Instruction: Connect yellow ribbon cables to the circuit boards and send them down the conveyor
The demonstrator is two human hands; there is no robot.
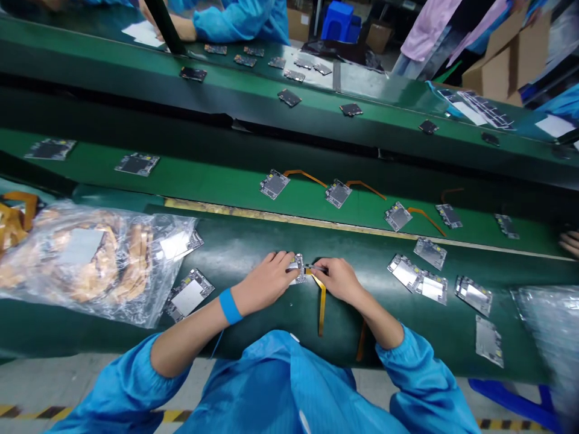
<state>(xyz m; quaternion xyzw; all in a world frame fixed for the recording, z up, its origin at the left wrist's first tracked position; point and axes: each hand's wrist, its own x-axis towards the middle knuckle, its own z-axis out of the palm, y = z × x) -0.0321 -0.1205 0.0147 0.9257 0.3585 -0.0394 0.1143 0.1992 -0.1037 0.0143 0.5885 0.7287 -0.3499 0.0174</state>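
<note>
My left hand (270,280), with a blue band at the wrist, is closed on a small circuit board (298,269) and steadies it on the green bench. My right hand (339,278) is pinched at the board's right edge, where an orange flex cable (322,307) meets it. The cable's long tail bends toward me and lies on the bench. A slim grey piece shows at the right fingertips; its kind is too small to make out. The fingers partly cover both the board and the cable's end.
Left of my hands lies a clear plastic bag (149,289) of orange cables, beside a board (192,295). Several boards (432,286) lie to the right, near bubble wrap (552,325). Beyond runs a green conveyor (203,181) with boards, some with cables. Other people work across it.
</note>
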